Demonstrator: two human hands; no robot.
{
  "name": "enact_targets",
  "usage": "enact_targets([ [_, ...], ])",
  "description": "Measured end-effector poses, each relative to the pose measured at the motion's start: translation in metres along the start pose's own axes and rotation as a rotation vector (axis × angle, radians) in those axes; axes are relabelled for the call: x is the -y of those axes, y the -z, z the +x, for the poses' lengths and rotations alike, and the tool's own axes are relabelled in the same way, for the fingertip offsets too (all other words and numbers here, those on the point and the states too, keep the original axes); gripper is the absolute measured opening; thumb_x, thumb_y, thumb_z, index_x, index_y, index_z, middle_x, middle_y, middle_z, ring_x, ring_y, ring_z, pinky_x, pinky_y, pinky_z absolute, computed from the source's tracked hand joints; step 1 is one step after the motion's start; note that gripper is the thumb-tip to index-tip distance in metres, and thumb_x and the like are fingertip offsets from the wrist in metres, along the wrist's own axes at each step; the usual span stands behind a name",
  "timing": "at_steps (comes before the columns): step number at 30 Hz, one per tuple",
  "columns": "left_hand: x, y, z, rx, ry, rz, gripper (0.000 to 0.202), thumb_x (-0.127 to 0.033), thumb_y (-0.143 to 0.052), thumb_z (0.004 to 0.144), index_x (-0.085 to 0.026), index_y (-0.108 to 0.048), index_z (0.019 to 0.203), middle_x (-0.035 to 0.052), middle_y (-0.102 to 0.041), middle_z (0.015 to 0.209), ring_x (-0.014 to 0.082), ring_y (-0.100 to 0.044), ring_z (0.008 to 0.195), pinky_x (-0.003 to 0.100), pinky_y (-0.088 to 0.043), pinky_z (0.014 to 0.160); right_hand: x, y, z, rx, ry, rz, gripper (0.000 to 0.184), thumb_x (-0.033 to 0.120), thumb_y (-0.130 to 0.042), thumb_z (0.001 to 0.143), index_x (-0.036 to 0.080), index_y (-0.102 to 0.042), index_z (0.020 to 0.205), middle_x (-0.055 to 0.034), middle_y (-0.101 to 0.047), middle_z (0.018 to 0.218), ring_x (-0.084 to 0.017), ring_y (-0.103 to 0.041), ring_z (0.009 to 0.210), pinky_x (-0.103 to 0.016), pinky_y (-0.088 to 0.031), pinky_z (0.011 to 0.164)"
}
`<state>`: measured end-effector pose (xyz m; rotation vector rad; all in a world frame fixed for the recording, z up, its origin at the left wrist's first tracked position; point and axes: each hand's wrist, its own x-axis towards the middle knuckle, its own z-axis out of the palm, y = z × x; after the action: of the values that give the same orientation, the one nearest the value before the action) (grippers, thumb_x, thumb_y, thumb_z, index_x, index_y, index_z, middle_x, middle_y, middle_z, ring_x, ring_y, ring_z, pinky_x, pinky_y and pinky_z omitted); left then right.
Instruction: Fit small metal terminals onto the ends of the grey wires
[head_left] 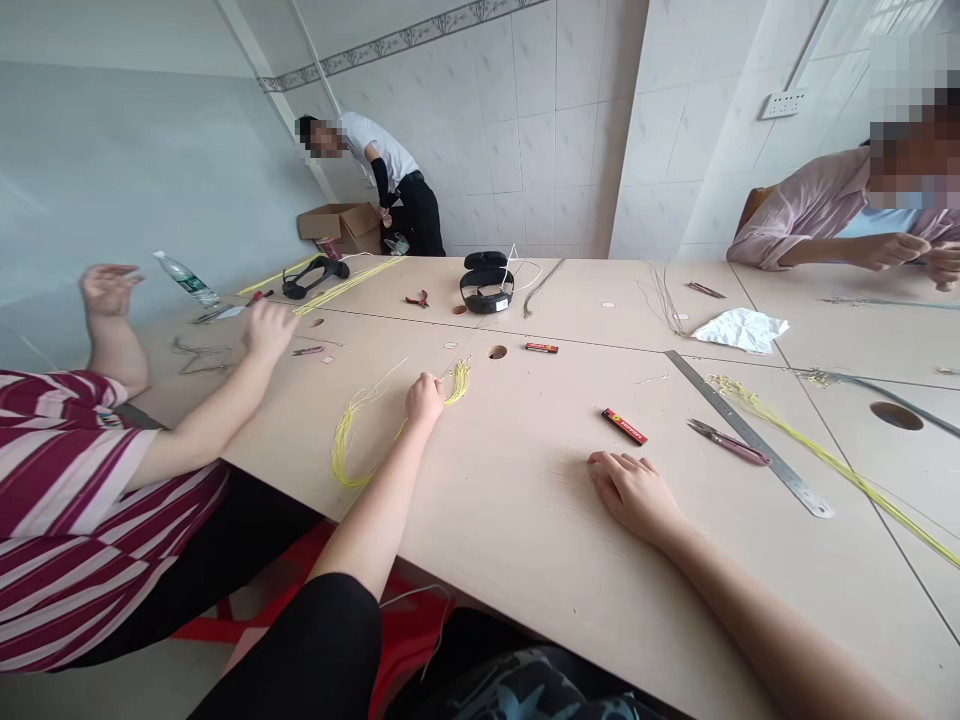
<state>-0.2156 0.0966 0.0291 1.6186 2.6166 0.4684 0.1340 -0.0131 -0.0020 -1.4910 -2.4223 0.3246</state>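
Note:
My left hand [426, 398] is closed on a bundle of thin yellow cords [343, 450] lying on the table. The cords loop out to the left, and a short knotted end [460, 382] pokes out to the right of my fingers. My right hand [631, 492] rests palm down on the tabletop, its fingers loosely bent and nothing visible in them. Just beyond those fingers lies a small red and black box [624, 426]. Thread snips [729, 443] with pinkish handles and a steel ruler [750, 433] lie to its right.
More yellow cords [832, 460] stretch along the right side. A second red box [541, 348], a cable hole [498, 352], a black headset [486, 290] and a white cloth [741, 330] are farther back. A co-worker's arm [217, 410] reaches over the table at left.

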Motion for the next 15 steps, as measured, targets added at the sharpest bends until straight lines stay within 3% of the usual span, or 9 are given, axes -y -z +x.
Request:
enact_targets([
  [8, 0.005, 0.006, 0.004, 0.071, -0.018, -0.100, 0.015, -0.017, -0.054, 0.086, -0.018, -0.066, 0.096, 0.0086, -0.072, 0.105, 0.0192, -0.066, 0.098, 0.027, -0.048, 0.081, -0.001, 0.001, 0.000, 0.041, -0.012, 0.018, 0.027, 0.026, -0.032, 0.097, 0.021, -0.057, 0.106, -0.0078, -0.070, 0.105, -0.020, -0.063, 0.096, -0.033, -0.039, 0.079],
  [15, 0.003, 0.012, 0.003, 0.088, 0.024, -0.068, 0.021, -0.025, -0.050, 0.089, -0.021, -0.069, 0.096, 0.0084, -0.071, 0.111, 0.0223, -0.064, 0.101, 0.029, -0.046, 0.075, -0.003, -0.001, 0.000, 0.024, 0.003, 0.026, 0.026, 0.025, -0.034, 0.096, 0.021, -0.058, 0.105, -0.0070, -0.070, 0.106, -0.020, -0.063, 0.096, -0.033, -0.039, 0.077],
])
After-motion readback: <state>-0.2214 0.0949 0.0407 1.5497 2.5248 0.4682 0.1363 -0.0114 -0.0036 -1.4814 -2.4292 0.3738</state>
